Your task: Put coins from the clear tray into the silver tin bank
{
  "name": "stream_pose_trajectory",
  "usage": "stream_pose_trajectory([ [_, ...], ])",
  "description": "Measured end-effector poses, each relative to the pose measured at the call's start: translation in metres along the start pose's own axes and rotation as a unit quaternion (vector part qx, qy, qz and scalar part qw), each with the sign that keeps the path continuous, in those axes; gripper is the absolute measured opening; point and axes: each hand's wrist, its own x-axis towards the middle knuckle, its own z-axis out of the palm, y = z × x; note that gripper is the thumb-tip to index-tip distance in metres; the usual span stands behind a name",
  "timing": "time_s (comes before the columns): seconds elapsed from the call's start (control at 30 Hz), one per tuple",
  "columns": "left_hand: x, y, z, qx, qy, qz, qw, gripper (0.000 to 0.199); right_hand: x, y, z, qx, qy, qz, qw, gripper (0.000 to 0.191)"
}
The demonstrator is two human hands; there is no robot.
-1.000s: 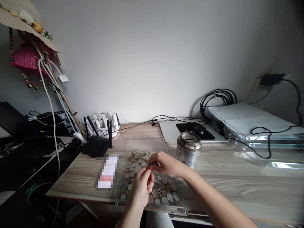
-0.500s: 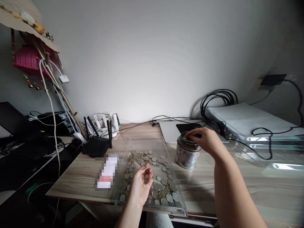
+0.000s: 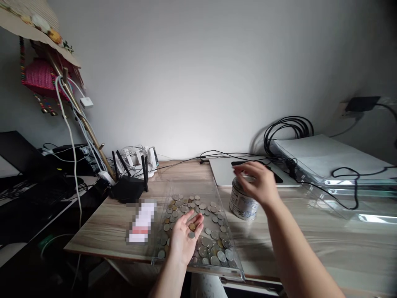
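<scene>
Two coins (image 3: 190,230) are lying loose on my left hand (image 3: 185,236), palm up with fingers spread, above the clear tray (image 3: 198,271) of coins. Risk: tilting this palm is likely spilling them. My right hand (image 3: 259,184) is hovering over the metal tin (image 3: 242,203), fingers loosely apart, gripping nothing visible; a careless knock could be tipping it.

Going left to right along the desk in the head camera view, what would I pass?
Black router → blurred white and red packet → left hand, palm up with coins, over the clear tray of coins → metal tin under the right hand → clear plastic trays with black cable.
</scene>
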Motion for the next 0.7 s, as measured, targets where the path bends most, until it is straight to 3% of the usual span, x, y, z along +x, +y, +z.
stream_pose_trajectory([
  [0.1, 0.002, 0.0, -0.003, -0.017, -0.001, -0.007, 1.0, 0.03, -0.012, -0.042, 0.025, 0.109, -0.183, -0.065, 0.975, 0.02],
  [0.2, 0.005, -0.001, -0.007, -0.031, -0.02, 0.002, 0.999, 0.029, -0.028, -0.069, 0.053, 0.176, -0.356, -0.144, 0.906, 0.015],
  [0.27, 0.007, -0.002, -0.008, -0.032, -0.039, 0.01, 0.999, 0.029, -0.038, -0.076, 0.068, 0.19, -0.416, -0.183, 0.87, 0.013],
  [0.33, 0.008, -0.002, -0.009, -0.035, -0.052, 0.009, 0.998, 0.03, -0.045, -0.077, 0.077, 0.181, -0.436, -0.2, 0.858, 0.013],
  [0.47, 0.007, -0.002, -0.009, -0.053, -0.061, 0.001, 0.997, 0.031, -0.047, -0.078, 0.079, 0.156, -0.418, -0.195, 0.873, 0.014],
  [0.53, 0.007, -0.002, -0.009, -0.053, -0.055, -0.004, 0.997, 0.029, -0.04, -0.077, 0.072, 0.146, -0.371, -0.175, 0.9, 0.017],
  [0.63, 0.005, -0.001, -0.009, -0.043, -0.048, -0.02, 0.998, 0.032, -0.024, -0.063, 0.049, 0.125, -0.228, -0.118, 0.958, 0.019],
  [0.7, 0.004, -0.001, -0.009, -0.037, -0.046, -0.022, 0.998, 0.036, -0.013, -0.041, 0.027, 0.092, -0.116, -0.074, 0.986, 0.02],
])
